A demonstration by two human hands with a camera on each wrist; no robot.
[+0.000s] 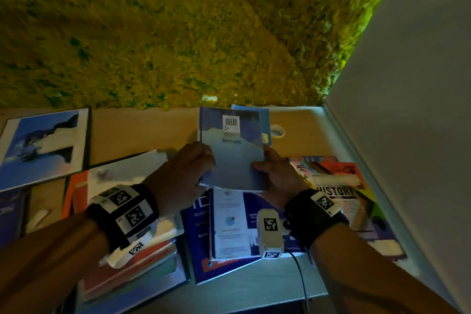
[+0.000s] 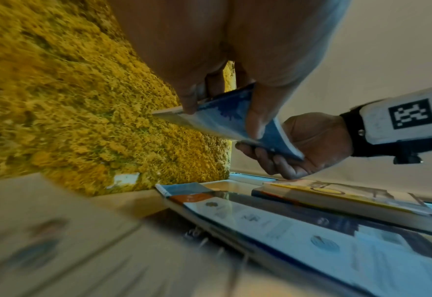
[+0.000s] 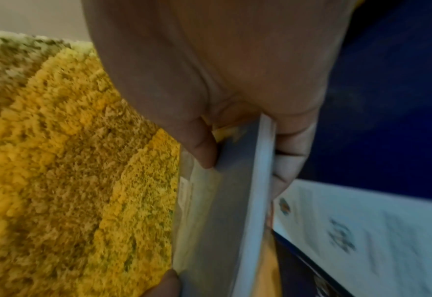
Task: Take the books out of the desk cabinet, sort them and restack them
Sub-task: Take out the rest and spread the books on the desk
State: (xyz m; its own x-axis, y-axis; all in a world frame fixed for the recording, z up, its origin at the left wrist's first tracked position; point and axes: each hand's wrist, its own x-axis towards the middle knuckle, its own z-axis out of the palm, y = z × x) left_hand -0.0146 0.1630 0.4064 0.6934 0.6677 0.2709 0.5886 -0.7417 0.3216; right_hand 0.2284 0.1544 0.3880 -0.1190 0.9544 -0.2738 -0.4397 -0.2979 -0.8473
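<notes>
While both hands hold it off the desk, a thin blue paperback (image 1: 233, 150) with a smooth, slightly bowed cover and a white barcode label (image 1: 231, 122) stands tilted between them. The left hand (image 1: 182, 171) grips its left edge, thumb on the cover and fingers curled behind; the right hand (image 1: 276, 173) clamps the right edge the same way, thumb (image 3: 202, 148) pressed on the grey-blue face and fingers wrapped round the pale page block. Below the hands, flat on the wooden desk (image 1: 142, 130), lies a glossy dark-blue book with a white panel (image 1: 229, 224). Just right of the right hand sits a colourful book printed HISTORY (image 1: 336, 191). Left of the left hand lie an orange-and-white stack (image 1: 122, 211) and a large blue picture book (image 1: 43, 145). Beyond the held book, a spiral-bound blue notebook (image 1: 263, 120) and a roll of tape (image 1: 277, 131) rest near a coarse, shaggy yellow-green mat (image 1: 178, 33).
</notes>
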